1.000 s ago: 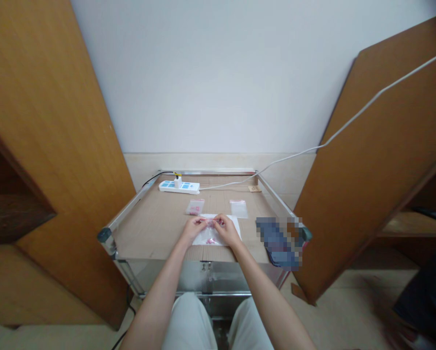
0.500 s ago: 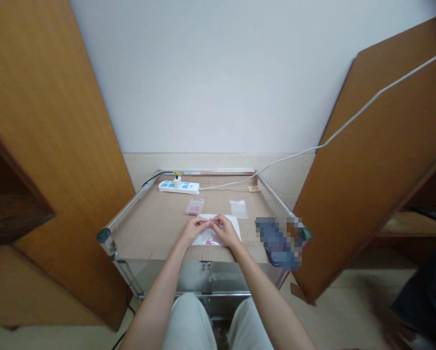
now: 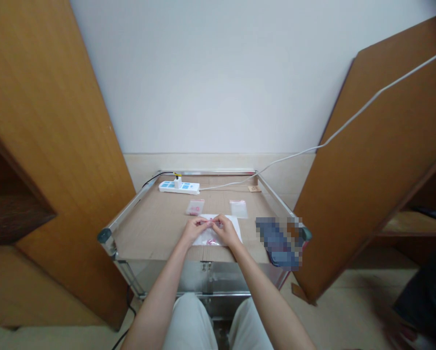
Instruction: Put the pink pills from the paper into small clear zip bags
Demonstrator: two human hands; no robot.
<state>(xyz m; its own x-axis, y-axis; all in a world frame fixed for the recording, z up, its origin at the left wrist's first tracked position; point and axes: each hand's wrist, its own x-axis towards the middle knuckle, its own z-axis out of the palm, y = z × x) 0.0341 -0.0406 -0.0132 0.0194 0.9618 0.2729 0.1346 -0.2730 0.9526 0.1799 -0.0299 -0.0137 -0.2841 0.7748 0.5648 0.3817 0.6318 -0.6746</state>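
My left hand (image 3: 194, 228) and my right hand (image 3: 224, 230) meet at the pink-lined top edge of a clear zip bag (image 3: 206, 237), both pinching it with thumbs and fingers. Pink bits show in or on the bag near its lower end. Beneath it lies a white sheet (image 3: 236, 225), partly covered by my hands. Just beyond my left hand is a small zip bag with pink contents (image 3: 195, 208). A second small bag, pale and flat (image 3: 238, 209), rests beyond my right hand.
Brown cardboard (image 3: 145, 226) lines the metal-railed table. A power strip (image 3: 184, 187) with a plug in it sits at the back, its white cable (image 3: 287, 158) running up right. A dark blurred item (image 3: 276, 243) lies at the right. Wooden panels (image 3: 378, 141) flank both sides.
My hands stay at the bag's top edge, with hardly any visible movement. At the far right, the dark blurred shape near the floor has shifted slightly.
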